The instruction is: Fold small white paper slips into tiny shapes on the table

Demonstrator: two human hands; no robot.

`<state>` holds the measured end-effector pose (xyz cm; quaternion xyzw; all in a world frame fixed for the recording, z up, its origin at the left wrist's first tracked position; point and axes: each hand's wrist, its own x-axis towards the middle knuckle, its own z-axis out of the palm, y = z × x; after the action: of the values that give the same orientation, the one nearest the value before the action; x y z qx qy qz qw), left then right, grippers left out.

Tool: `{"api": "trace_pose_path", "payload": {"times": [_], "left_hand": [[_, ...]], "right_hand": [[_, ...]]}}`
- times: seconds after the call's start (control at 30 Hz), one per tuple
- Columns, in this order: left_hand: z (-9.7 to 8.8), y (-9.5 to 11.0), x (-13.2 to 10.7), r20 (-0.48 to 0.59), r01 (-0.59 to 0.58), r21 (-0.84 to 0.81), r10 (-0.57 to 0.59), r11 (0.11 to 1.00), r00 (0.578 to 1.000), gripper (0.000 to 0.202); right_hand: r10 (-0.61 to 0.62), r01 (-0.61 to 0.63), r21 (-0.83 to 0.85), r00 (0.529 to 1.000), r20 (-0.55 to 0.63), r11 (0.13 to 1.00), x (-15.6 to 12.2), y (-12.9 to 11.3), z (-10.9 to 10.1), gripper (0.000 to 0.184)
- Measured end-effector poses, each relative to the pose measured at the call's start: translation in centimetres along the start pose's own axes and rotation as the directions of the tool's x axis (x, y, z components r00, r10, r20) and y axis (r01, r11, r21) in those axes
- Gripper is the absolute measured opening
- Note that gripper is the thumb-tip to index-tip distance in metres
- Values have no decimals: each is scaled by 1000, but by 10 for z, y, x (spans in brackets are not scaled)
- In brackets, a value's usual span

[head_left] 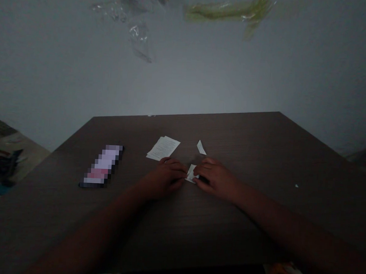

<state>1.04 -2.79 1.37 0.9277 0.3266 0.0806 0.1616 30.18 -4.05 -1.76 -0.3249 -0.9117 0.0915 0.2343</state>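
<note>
A small folded piece of white paper point(191, 175) lies on the dark table between my hands. My left hand point(165, 179) comes in from the left, its bent fingertips pressed together at the paper's left edge. From the other side, my right hand point(216, 179) has its thumb and fingers closed on the paper's right part, covering some of it. Just beyond my left hand rests a small stack of printed paper sheets point(164, 147). A narrow folded paper strip point(201, 148) sits beyond my right hand.
On the left of the brown wooden table point(247, 144) lies a phone point(103, 165) with a blurred-out screen. A tiny white scrap point(296, 185) is at the right. Behind the table rises a pale wall point(204, 72) with clear and yellowish tape point(223, 11) on it.
</note>
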Motion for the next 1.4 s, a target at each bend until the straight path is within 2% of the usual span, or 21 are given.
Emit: {"api": "trace_pose_path", "payload": {"times": [0.23, 0.5, 0.97, 1.17, 1.4], "left_hand": [[0, 1, 1, -31, 41, 24, -40, 999, 999, 27], [6, -5, 1, -28, 12, 20, -11, 1000, 1000, 30], [4, -4, -1, -1, 17, -2, -17, 1000, 1000, 32], [1, 2, 0, -3, 24, 3, -24, 1000, 1000, 28], [1, 2, 0, -9, 38, 45, -37, 998, 999, 35]], "right_hand": [[34, -33, -17, 998, 58, 999, -1, -2, 4, 8], [47, -50, 26, 995, 91, 998, -2, -1, 4, 11], [28, -35, 113, 998, 61, 993, -5, 2, 9, 23], [42, -50, 127, 997, 65, 991, -3, 3, 8, 20], [18, -27, 140, 998, 61, 990, -3, 6, 10, 20]]}}
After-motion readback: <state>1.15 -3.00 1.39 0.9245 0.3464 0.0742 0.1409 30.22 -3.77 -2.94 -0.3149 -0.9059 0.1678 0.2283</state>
